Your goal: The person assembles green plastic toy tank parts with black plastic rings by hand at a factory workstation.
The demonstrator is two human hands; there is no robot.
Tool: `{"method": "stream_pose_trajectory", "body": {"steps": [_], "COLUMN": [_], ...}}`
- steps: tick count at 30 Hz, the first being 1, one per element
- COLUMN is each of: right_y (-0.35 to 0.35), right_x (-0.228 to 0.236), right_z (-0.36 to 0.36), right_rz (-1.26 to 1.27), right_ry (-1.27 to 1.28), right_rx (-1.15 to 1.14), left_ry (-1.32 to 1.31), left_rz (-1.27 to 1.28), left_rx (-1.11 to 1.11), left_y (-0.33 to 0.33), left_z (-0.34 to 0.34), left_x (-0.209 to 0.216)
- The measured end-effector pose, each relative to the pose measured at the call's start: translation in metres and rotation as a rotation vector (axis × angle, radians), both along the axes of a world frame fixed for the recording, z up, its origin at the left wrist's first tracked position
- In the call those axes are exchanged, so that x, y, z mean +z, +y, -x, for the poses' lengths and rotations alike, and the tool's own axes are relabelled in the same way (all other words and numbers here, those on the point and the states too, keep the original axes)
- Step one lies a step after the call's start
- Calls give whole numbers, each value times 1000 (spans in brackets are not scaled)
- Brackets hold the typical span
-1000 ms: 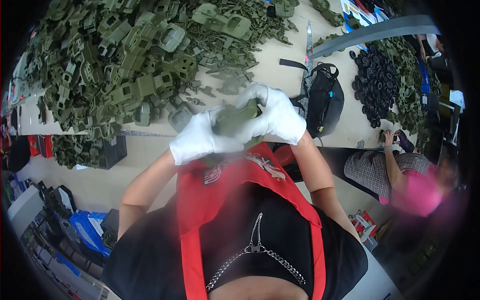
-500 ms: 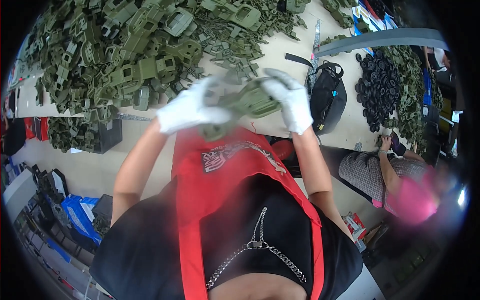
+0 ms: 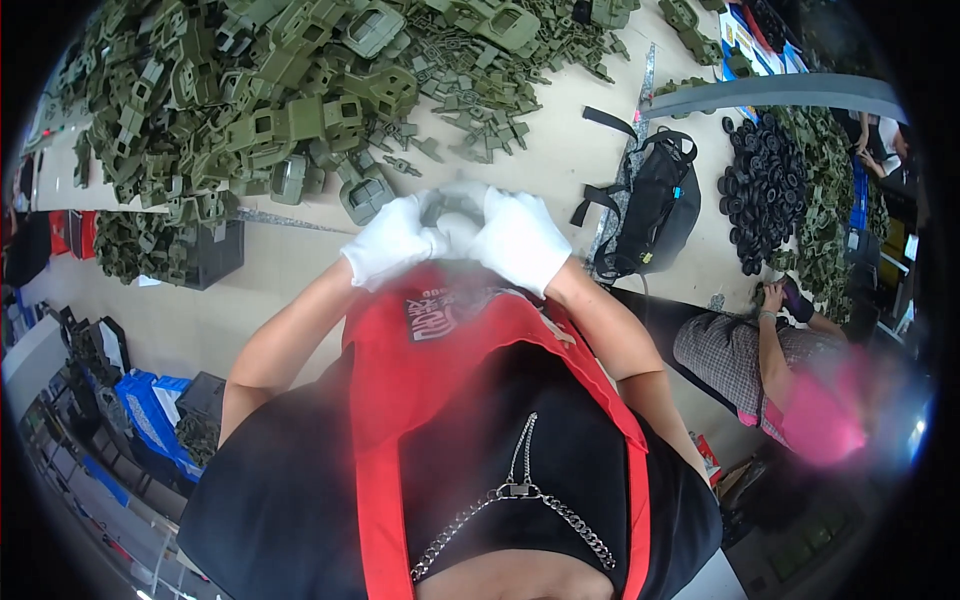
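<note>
My two hands, in white gloves, meet in front of the red apron (image 3: 400, 370) at the table's near edge. Between them is an olive-green moulded plastic part (image 3: 447, 205), blurred and mostly covered by the fingers. My left hand (image 3: 393, 245) is closed on its left side, and my right hand (image 3: 522, 240) grips it from the right. Just beyond my left hand lies a loose green plastic piece with a rectangular opening (image 3: 366, 195). Past it spreads a large heap of similar green parts (image 3: 270, 130).
A black backpack (image 3: 655, 210) lies on the table to my right, its straps spread out. Behind it is a pile of small black wheels (image 3: 762, 185). Below the table's left edge stands a grey bin (image 3: 217, 258) with green parts. Another person (image 3: 770, 370) works at far right.
My hands have come together, the right one moving left and inward. The green part, plainly visible before, is now mostly hidden between them. A loose piece shows beyond my left hand.
</note>
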State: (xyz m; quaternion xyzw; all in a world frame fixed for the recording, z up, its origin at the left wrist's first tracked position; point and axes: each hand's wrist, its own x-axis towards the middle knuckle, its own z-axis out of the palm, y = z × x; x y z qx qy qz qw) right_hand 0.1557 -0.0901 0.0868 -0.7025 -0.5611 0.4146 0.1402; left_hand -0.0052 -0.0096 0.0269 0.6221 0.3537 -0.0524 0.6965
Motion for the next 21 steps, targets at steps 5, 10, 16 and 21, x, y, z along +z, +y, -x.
{"method": "stream_pose_trajectory", "body": {"steps": [5, 10, 16, 21], "right_y": [-13, -9, 0, -4], "right_x": [-30, -26, -97, 1], "right_z": [-15, -28, -41, -25], "right_rz": [10, 286, 82, -539], "right_ry": [557, 699, 472, -574], "right_rx": [-243, -340, -272, 222], "left_ry": [-131, -10, 59, -10], "left_rz": [103, -106, 181, 850], "left_rx": [83, -4, 117, 337], "left_y": [-5, -6, 6, 41], "left_z": [4, -5, -15, -28], "left_x": [18, 31, -28, -5]}}
